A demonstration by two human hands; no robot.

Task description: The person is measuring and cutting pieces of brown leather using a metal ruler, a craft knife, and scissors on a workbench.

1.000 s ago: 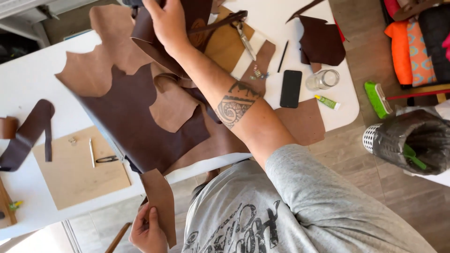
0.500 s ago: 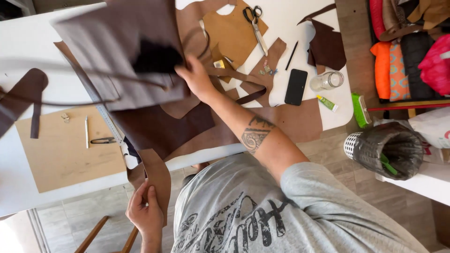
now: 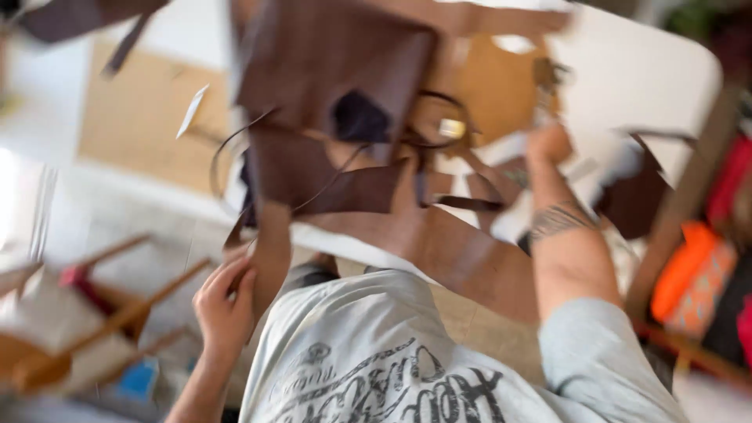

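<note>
White table (image 3: 642,70) up top, a tan board (image 3: 141,117) lying on it at the left. Wooden chair (image 3: 94,305) on the floor lower left, orange cloth (image 3: 689,282) off right, all blurred.

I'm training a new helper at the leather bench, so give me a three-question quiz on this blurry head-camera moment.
1. True or false: the left hand grips the lower end of a brown leather strip.
2. Where is the right hand? A) resting on the shirt B) stretched out over the white table, among the leather pieces C) on the wooden chair
3. Fill in: the large leather piece raised above the table is dark ____.

Key: 1 true; 2 B; 3 brown. The picture is too blurred to tell what the right hand grips.
</note>
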